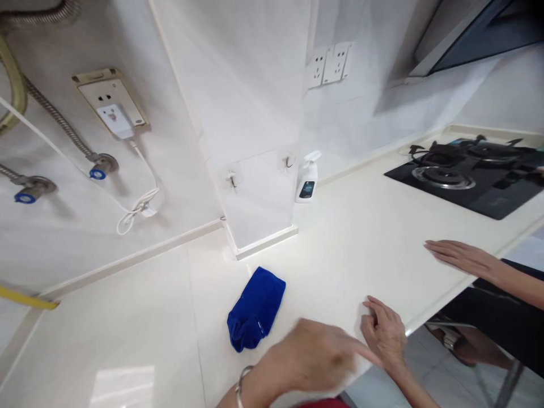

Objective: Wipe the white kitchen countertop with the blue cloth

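My left hand [317, 356], with a silver bangle at its wrist, reaches across the front of the counter. It is blurred; one finger stretches right towards my right wrist, the other fingers look bent, and no object shows in it. My right hand [385, 334] rests on the counter's edge, its fingers loosely bent and apart, with nothing in it. On the white counter [348, 238], just beyond my left hand, lies a folded dark-blue cloth [257, 309], touched by neither hand.
Another person's hand [463, 258] lies flat on the counter at the right. A white spray bottle [307, 178] stands by the wall pillar [263, 113]. A black gas hob [467, 175] sits farther right. Valves [100, 167] and a socket with a charger [114, 119] are on the left wall.
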### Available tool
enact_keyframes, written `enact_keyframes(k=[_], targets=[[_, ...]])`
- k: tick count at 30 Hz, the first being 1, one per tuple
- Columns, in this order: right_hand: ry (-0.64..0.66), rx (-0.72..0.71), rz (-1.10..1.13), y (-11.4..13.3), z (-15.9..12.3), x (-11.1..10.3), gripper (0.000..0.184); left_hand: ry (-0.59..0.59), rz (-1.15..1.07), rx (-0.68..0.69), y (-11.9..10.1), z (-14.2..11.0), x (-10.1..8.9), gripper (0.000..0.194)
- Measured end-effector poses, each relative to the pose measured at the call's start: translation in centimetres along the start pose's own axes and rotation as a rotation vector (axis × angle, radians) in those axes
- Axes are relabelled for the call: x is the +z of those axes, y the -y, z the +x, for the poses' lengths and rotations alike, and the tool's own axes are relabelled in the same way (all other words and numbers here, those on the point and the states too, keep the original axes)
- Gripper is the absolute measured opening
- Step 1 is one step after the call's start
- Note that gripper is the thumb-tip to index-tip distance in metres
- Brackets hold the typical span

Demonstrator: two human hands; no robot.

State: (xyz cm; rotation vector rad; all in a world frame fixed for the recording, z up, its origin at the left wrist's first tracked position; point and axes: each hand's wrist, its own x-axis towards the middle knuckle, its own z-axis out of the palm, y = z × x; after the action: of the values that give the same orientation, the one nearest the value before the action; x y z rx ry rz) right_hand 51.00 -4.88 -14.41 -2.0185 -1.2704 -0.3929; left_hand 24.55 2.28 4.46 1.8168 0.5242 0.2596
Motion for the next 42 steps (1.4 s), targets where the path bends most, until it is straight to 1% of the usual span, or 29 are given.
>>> enact_keyframes(k=[1, 2, 3, 4, 5, 6, 8, 9, 11, 13, 15, 22, 31, 36, 42], targets=[[-0.005, -0.001, -0.001, 0.0, 0.0, 0.1, 0.028, -0.065, 0.200, -0.063, 0.5, -0.4, -1.8, 0.036], [-0.008, -0.004, 0.000, 0.0, 0.1, 0.1, 0.027, -0.166, 0.430, -0.153, 1.3, -1.0, -3.6, 0.044], [-0.013, -0.005, 0.000, 0.0, 0.1, 0.2, 0.027, -0.272, 0.562, -0.285, 2.4, -1.9, -5.2, 0.046], [-0.016, -0.008, -0.001, 0.0, 0.1, 0.2, 0.027, -0.341, 0.626, -0.396, 3.8, -3.0, -6.7, 0.047], [-0.016, -0.014, -0.001, 0.0, 0.2, 0.2, 0.027, -0.389, 0.627, -0.476, 5.3, -4.0, -7.9, 0.047], [-0.015, -0.019, -0.002, 0.0, 0.2, 0.3, 0.027, -0.442, 0.620, -0.519, 6.8, -5.1, -8.8, 0.046], [-0.017, -0.022, -0.003, 0.0, 0.2, 0.2, 0.026, -0.525, 0.631, -0.566, 9.2, -6.6, -9.8, 0.042], [-0.018, -0.022, -0.004, 0.0, 0.2, 0.2, 0.026, -0.564, 0.632, -0.568, 10.0, -7.1, -10.0, 0.040], [-0.019, -0.021, -0.007, 0.1, 0.2, 0.2, 0.027, -0.629, 0.625, -0.560, 10.9, -7.4, -10.1, 0.037], [-0.018, -0.019, -0.010, 0.2, 0.1, 0.1, 0.027, -0.676, 0.612, -0.561, 11.0, -7.0, -10.1, 0.035], [-0.021, -0.023, -0.008, 0.2, 0.1, 0.1, 0.028, -0.697, 0.622, -0.580, 11.0, -6.5, -10.2, 0.032], [-0.040, -0.046, -0.009, 0.0, 0.2, 0.1, 0.027, -0.686, 0.681, -0.594, 11.7, -5.4, -10.6, 0.027], [-0.017, -0.032, 0.001, -0.1, 0.1, 0.2, 0.026, -0.680, 0.721, -0.575, 11.9, -5.4, -10.7, 0.023], [-0.027, -0.026, 0.016, 0.1, 0.2, 0.1, 0.026, -0.690, 0.762, -0.552, 12.2, -5.3, -10.8, 0.022], [-0.022, -0.004, 0.031, 0.3, 0.2, -0.1, 0.026, -0.687, 0.791, -0.551, 12.4, -5.1, -10.6, 0.025]])
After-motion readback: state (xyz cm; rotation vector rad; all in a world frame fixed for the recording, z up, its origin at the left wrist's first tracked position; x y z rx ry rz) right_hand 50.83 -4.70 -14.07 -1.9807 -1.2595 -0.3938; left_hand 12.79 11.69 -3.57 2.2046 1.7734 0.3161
